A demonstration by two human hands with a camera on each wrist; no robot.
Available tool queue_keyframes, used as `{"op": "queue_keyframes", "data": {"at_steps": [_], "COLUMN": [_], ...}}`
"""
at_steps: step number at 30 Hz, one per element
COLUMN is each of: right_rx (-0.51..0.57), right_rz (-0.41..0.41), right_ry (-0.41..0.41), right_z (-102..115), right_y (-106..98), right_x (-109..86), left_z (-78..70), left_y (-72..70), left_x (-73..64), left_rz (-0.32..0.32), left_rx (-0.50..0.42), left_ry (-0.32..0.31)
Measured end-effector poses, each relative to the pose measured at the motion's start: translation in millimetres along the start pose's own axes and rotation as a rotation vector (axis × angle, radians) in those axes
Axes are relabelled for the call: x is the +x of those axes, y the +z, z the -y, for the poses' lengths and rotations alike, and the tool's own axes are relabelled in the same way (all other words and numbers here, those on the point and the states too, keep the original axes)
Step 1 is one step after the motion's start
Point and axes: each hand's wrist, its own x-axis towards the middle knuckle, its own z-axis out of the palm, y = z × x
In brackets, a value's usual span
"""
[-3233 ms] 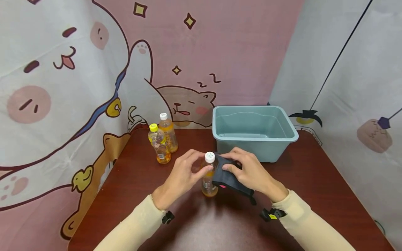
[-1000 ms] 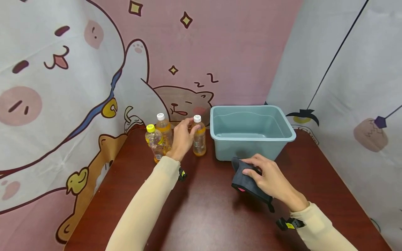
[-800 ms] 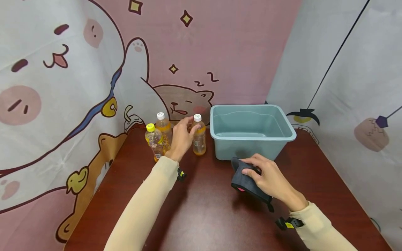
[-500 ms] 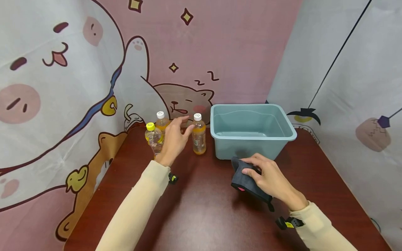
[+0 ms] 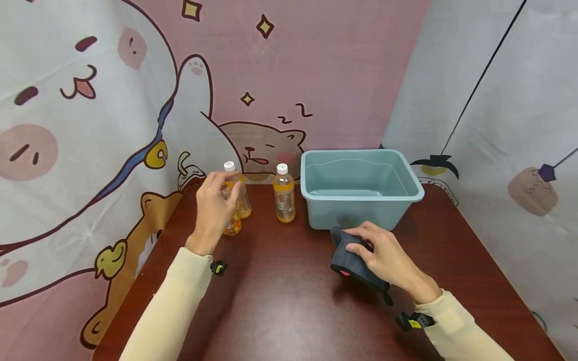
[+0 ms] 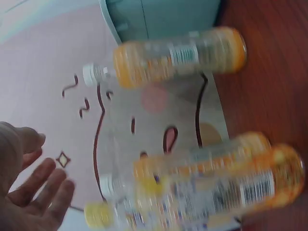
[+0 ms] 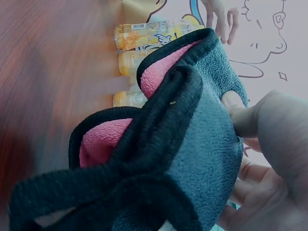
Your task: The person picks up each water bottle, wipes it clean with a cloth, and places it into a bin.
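My left hand [image 5: 209, 210] is in the air with its fingers loosely bent and nothing in them. In the head view it overlaps a bottle [image 5: 233, 227] and hides its top; the left wrist view shows that bottle's yellow cap [image 6: 98, 214]. Behind it stands a white-capped bottle [image 5: 244, 204]. Another white-capped bottle [image 5: 284, 200], upright with a little orange-brown drink, stands apart to the right. My right hand [image 5: 388, 255] pinches a folded cloth [image 5: 354, 263] between thumb and fingers. The cloth is dark grey with black edging, a hanging loop and a pink inner side [image 7: 103, 142].
A blue-grey plastic bin [image 5: 361, 213] stands at the back right of the reddish-brown table [image 5: 289, 301], close to the lone bottle. A printed cartoon curtain [image 5: 352, 75] hangs behind and along both sides.
The white-capped bottle has gone from the table's middle to the back, beside the bin. My left hand has let go of it and moved left. My right hand, still holding the cloth, has shifted right.
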Motion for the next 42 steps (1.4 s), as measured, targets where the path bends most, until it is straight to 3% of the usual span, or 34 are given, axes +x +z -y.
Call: {"op": "queue_keyframes", "data": {"at_steps": [3, 7, 12, 19, 30, 42], "right_rx": [0.004, 0.003, -0.002, -0.007, -0.017, -0.012], "right_rz": [-0.002, -0.003, -0.008, -0.005, -0.002, -0.003], "right_ry": [-0.007, -0.014, -0.027, -0.030, -0.020, -0.018], "right_z": [1, 2, 4, 4, 3, 5], "right_y": [0, 1, 3, 6, 6, 6], "right_x": [0.8, 1.5, 2.2, 4.2, 5.8, 7.5], "left_z": [15.3, 32.9, 45.1, 52.0, 50.5, 27.8], "left_y": [-11.0, -21.1, -26.4, -24.9, -25.2, -22.4], "left_x": [-0.9, -4.0, -8.7, -10.8, -9.8, -16.4], "left_rz": [-0.051, -0.038, 0.013, 0.061, 0.073, 0.118], "left_rx": [0.082, 0.131, 0.090, 0.054, 0.087, 0.045], "left_ry": [0.013, -0.061, -0.171, -0.208, -0.246, -0.216]}}
